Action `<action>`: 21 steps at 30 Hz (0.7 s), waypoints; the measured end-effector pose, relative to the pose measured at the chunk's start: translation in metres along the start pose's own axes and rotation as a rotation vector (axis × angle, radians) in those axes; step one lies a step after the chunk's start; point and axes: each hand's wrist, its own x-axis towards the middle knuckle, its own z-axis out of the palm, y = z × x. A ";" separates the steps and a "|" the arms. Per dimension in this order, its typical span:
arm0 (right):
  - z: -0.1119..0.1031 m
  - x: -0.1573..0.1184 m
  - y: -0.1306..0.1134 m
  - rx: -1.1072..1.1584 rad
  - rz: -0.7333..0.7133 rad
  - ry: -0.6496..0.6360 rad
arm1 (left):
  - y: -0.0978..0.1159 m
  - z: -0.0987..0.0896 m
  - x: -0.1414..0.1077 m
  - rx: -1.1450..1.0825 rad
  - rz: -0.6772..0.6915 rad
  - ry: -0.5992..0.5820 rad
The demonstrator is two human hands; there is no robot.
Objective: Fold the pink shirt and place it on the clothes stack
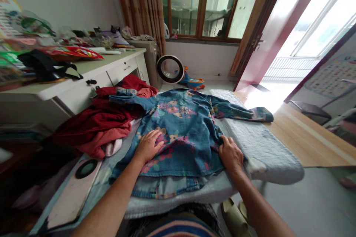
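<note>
A blue denim shirt (178,122) with a flower print lies spread on a light blue cloth-covered board (267,152). Its right-hand sleeve stretches out flat, while the other sleeve reaches over a heap of red clothes (108,118). My left hand (148,146) rests flat on the lower left of the shirt, fingers extended. At the shirt's right side edge, my right hand (230,153) has its fingers curled on the fabric; the fingertips are partly hidden. Below the hem an inner layer of the shirt shows.
On the left stands a white desk (119,66) crowded with bags and small items. A washing machine (150,52) with its round door (170,69) open is behind. A wooden board (306,133) extends to the right. Slippers (235,216) lie on the floor.
</note>
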 end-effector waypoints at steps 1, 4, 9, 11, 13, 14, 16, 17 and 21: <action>0.000 0.000 0.000 0.001 -0.002 0.002 | 0.000 0.000 0.000 -0.003 -0.001 -0.001; 0.000 0.000 0.000 0.004 -0.007 0.018 | -0.002 0.001 0.000 -0.007 0.002 -0.007; 0.004 0.000 0.003 0.082 0.037 0.044 | -0.004 0.001 -0.001 -0.023 0.012 0.001; 0.006 0.000 0.005 0.131 0.056 0.055 | -0.004 0.001 -0.001 -0.032 0.017 0.008; 0.008 0.000 0.006 0.165 0.059 0.065 | -0.004 0.001 -0.002 -0.034 0.023 0.013; 0.009 0.000 0.006 0.174 0.055 0.067 | -0.004 0.001 -0.002 -0.033 0.027 0.015; 0.008 0.001 0.007 0.176 0.040 0.054 | -0.005 0.002 -0.001 -0.030 0.032 0.018; 0.006 0.002 0.008 0.174 0.027 0.035 | -0.005 0.002 -0.001 -0.031 0.033 0.020; -0.013 0.015 0.016 0.198 -0.022 -0.068 | -0.006 0.002 -0.001 -0.046 0.029 0.026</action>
